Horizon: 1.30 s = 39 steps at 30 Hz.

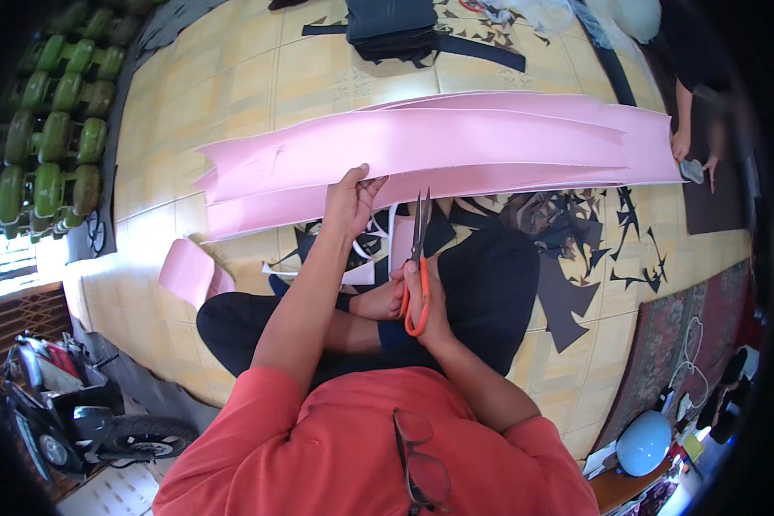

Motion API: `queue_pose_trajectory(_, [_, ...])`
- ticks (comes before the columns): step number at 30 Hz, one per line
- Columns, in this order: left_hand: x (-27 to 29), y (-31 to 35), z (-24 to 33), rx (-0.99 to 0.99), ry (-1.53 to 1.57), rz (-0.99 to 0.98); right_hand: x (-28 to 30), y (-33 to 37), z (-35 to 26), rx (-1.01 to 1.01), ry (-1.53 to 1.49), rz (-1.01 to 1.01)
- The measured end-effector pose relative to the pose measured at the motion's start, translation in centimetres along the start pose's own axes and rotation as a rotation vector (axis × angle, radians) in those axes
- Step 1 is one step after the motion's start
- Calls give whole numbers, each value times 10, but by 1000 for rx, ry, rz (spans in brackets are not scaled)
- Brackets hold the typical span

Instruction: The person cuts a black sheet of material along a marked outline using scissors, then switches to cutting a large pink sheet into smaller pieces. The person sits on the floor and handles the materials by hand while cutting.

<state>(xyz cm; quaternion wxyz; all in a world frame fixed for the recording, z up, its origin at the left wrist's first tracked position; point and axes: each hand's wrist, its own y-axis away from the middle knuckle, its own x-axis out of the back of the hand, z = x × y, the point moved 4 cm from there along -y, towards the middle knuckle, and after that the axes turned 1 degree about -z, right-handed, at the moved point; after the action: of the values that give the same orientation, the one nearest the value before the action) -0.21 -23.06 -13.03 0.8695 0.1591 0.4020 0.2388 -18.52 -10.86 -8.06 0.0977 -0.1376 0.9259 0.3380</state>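
Note:
Long pink sheets [456, 136], layered and slightly curled, stretch across in front of me from left to right. My left hand [351, 202] grips their near edge, thumb on top and fingers tucked underneath. My right hand [430, 301] holds a pair of scissors [416, 245] by the orange handles. Their dark blades point away from me, a little apart, and the tips end just short of the sheets' near edge. Pink cut pieces [187, 268] lie on the floor beside my left knee. White and pink strips lie near my feet, partly covered by my arm.
Dark offcuts [568, 225] litter the tiles [310, 73] beyond my right knee. A dark folded stack [391, 30] sits at the far side. Another person's hand [681, 144] is by the sheets' right end. A patterned rug [662, 344], blue helmet [645, 443] and motorbike [86, 413] flank me.

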Motion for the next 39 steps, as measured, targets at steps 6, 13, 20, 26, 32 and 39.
queue_pose_trajectory(6, [-11,54,43,-66,-23,-6,-16,-21,12,129,156,-76])
queue_pose_trajectory(13, [7,85,40,-111,-58,-56,-39,-13,-8,322,284,-38])
queue_pose_trajectory(20, [12,97,30,-85,-27,-50,-45,-18,-1,367,387,-39])
queue_pose_trajectory(26, [11,101,27,-71,-31,-39,-45,-19,12,334,280,-25])
queue_pose_trajectory(32, [14,103,23,-39,-3,-6,-47,5,-5,177,122,-25])
queue_pose_trajectory(39, [14,113,23,22,-50,37,-47,-13,-2,199,40,-14])
